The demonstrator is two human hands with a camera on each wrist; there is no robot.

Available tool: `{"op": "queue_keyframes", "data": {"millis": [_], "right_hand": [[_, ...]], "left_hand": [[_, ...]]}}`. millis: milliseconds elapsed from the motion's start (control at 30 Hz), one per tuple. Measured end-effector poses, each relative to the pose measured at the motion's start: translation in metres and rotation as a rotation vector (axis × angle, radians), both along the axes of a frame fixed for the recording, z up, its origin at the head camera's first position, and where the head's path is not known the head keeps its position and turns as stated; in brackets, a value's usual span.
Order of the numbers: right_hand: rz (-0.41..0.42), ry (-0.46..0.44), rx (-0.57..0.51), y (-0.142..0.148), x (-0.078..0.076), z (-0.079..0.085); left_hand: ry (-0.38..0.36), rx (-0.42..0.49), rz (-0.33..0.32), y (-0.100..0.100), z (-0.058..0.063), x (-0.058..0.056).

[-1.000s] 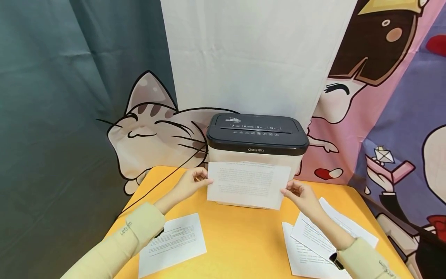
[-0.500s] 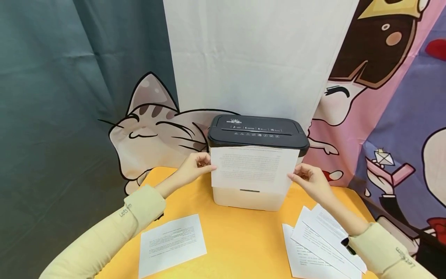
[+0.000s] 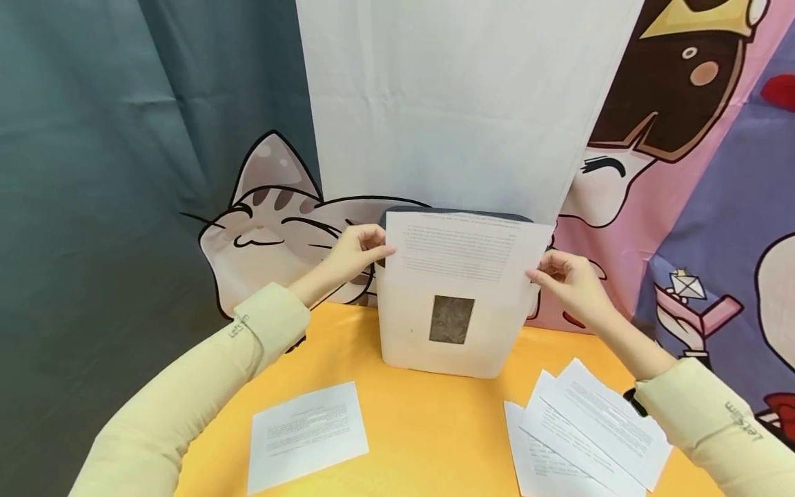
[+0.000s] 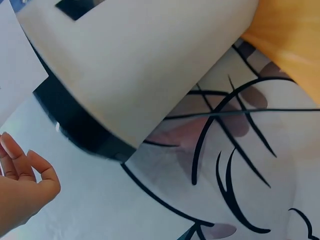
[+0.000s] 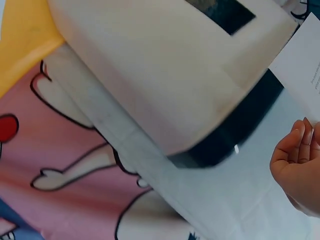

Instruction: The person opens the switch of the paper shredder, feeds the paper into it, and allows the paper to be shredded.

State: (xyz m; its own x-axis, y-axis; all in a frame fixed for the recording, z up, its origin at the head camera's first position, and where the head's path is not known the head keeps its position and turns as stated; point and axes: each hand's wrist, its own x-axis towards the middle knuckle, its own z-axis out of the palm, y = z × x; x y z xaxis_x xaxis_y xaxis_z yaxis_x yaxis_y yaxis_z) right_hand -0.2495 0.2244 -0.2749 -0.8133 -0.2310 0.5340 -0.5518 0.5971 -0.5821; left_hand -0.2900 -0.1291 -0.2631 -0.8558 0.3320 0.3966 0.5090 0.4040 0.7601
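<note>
A printed sheet of paper (image 3: pixel 456 252) is held up by its two side edges, in front of the paper shredder (image 3: pixel 404 338). My left hand (image 3: pixel 360 254) pinches the left edge between thumb and fingers, and my right hand (image 3: pixel 568 281) pinches the right edge the same way. The shredder has a white body, a dark window (image 3: pixel 451 319) and a dark lid, mostly hidden by the sheet in the head view. Both wrist views show the sheet's corner (image 4: pixel 22 70) beside the lid (image 5: pixel 235 130), with the hands (image 4: pixel 25 187) farther out.
One printed page (image 3: pixel 308 436) lies on the yellow table (image 3: pixel 428 435) at front left. Several overlapping pages (image 3: pixel 590 431) lie at front right, under the right forearm. A curtain with cartoon figures (image 3: pixel 273 221) hangs right behind the shredder.
Both hands have raised the sheet from low against the shredder's front up to its lid, covering the lid and exposing the window. The loose pages on the table stay in place.
</note>
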Motion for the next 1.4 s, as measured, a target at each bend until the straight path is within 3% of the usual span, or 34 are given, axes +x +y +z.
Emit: {"op": "queue_keyframes", "data": {"millis": [267, 500, 667, 833, 1200, 1400], "right_hand": [[-0.058, 0.051, 0.048, 0.004, -0.02, 0.034], [-0.121, 0.074, 0.054, 0.002, -0.042, 0.049], [-0.173, 0.121, 0.08, 0.001, -0.058, 0.051], [-0.198, 0.15, 0.147, 0.002, -0.07, 0.048], [-0.194, 0.155, 0.184, 0.0, -0.084, 0.04], [-0.173, 0.118, 0.17, -0.002, -0.089, 0.038]], "left_hand": [[0.02, 0.028, -0.001, 0.007, 0.027, -0.019], [0.058, 0.061, 0.079, 0.019, 0.04, -0.038], [0.068, 0.097, 0.155, 0.027, 0.041, -0.048], [0.091, 0.118, 0.176, 0.03, 0.038, -0.059], [0.145, 0.03, 0.26, 0.033, 0.031, -0.073], [0.118, 0.014, 0.254, 0.031, 0.029, -0.076]]}}
